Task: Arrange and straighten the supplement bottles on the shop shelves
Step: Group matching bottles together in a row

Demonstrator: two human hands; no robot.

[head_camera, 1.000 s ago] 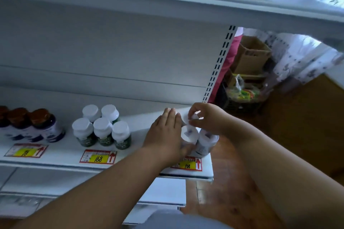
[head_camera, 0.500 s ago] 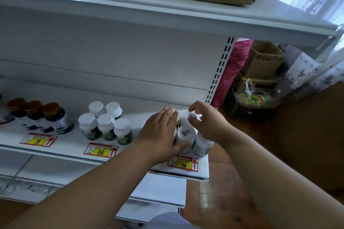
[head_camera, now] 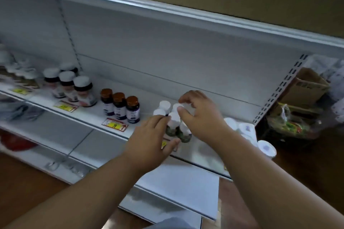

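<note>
Brown-capped bottles (head_camera: 120, 107) stand in a row, aligned. My left hand (head_camera: 150, 139), fingers loosely spread, braces the white-capped cluster (head_camera: 174, 122) on the shelf (head_camera: 201, 151); my right hand (head_camera: 200, 115) pinches a rear cap to square it. Half a second ago both hands worked the end group (head_camera: 247, 132).

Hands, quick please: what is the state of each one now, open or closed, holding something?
Left hand: open, fingers against the cluster of small green white-capped bottles, gripping none.
Right hand: fingers curled over a white cap in that cluster; a firm grip cannot be told.
</note>
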